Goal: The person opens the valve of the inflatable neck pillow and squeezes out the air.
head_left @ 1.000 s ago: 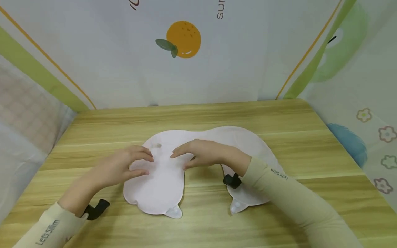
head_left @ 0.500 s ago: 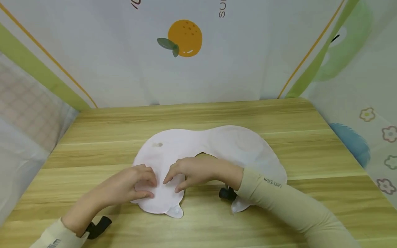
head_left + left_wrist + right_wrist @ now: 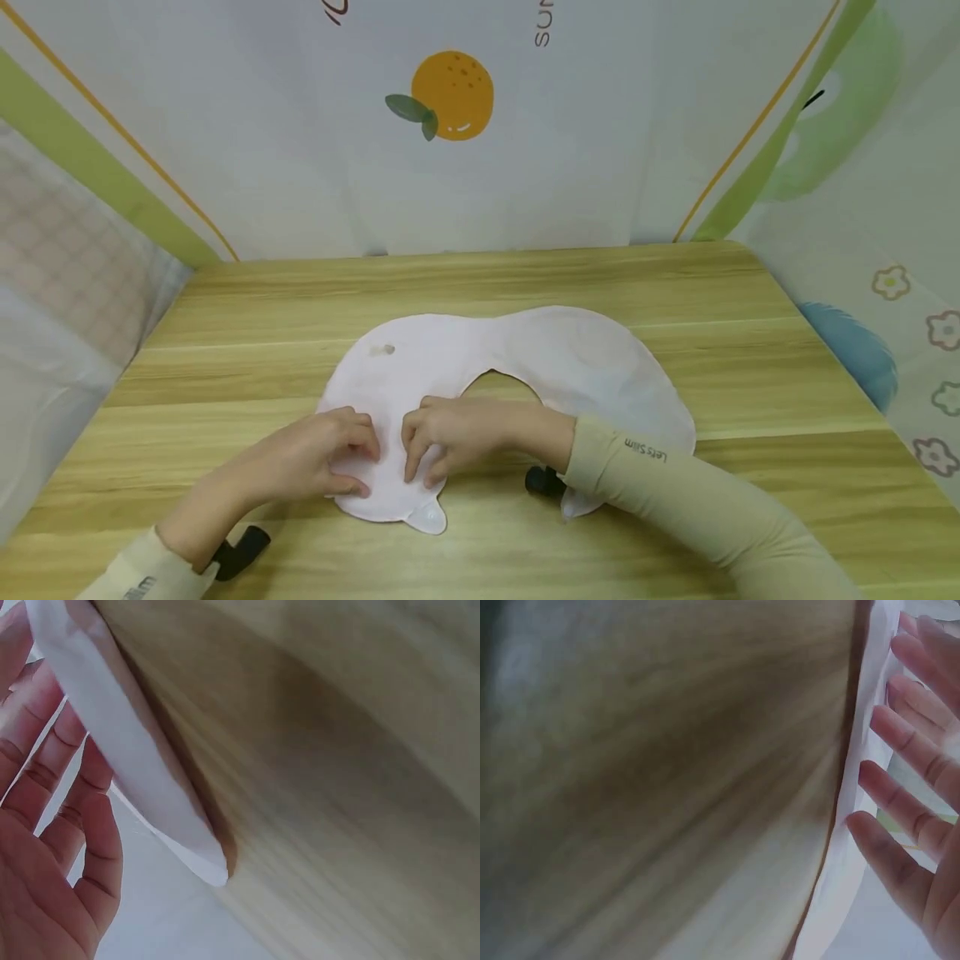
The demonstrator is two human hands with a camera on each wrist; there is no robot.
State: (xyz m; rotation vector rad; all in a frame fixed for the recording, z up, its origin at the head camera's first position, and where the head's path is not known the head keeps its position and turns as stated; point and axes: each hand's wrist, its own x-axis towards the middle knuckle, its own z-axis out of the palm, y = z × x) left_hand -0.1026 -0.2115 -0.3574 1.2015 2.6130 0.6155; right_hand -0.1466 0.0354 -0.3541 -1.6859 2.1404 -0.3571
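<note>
A flat, pale pink U-shaped neck pillow (image 3: 600, 375) lies on the wooden table (image 3: 480, 567), its two ends toward me. It has a small clear valve-like spot (image 3: 382, 349) at its upper left and ear-like tabs at the ends, one tab (image 3: 427, 517) in plain sight. My left hand (image 3: 318, 458) rests at the outer edge of the pillow's left end, fingers loosely bent. Across from it, my right hand (image 3: 461, 433) touches the inner edge of that same end with its fingertips. In the right wrist view the fingers (image 3: 907, 742) are nearly straight along the pillow's edge.
A white cloth (image 3: 555, 150) printed with an orange hangs behind the table. More printed cloth (image 3: 862, 250) hangs at the right, and a checked one (image 3: 67, 242) at the left. Black wrist mounts (image 3: 242, 553) stick out below both forearms.
Both hands have come toward me, from above the upper part of the pillow's left arm down onto its near end. The pillow stays in about the same place.
</note>
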